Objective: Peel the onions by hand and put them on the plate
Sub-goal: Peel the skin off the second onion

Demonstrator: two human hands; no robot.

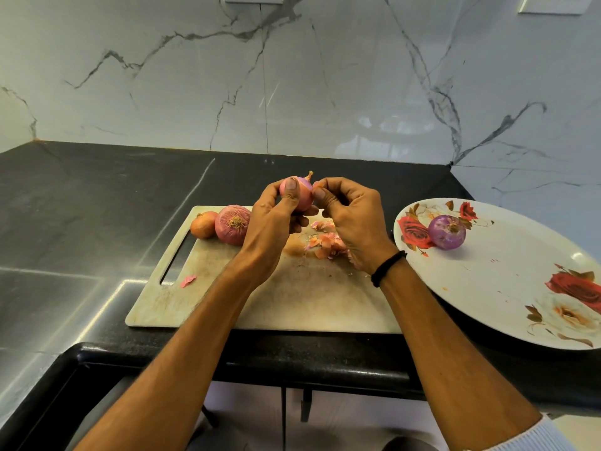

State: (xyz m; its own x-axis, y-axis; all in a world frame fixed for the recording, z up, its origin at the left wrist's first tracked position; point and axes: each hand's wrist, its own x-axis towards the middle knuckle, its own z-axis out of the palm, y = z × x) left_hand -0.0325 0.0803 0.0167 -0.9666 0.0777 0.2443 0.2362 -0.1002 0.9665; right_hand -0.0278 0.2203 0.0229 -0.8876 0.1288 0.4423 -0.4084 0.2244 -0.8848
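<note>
The wall (325, 76) is glossy marble-look tile with grey veins. The counter (97, 196) is polished black stone, reflective in patches. The board (292, 297) looks like pale plastic, matt, stained and scuffed. The plate (487, 304), toward the counter's right edge, is glossy white with printed roses. The peeled onion (447, 232) on it is smooth, shiny purple. The onion (300, 193) over the board's far edge wears dry, papery pink skin, like the red onion (232, 224) and brown onion (203, 224) at its far left corner. The peels (325, 244) are papery. The wristband (388, 266) is black cord and the sleeve (533, 437) is pale ribbed knit.

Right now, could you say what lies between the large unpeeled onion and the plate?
Head view: a pile of onion peels on the cutting board, partly behind the right hand.
</note>
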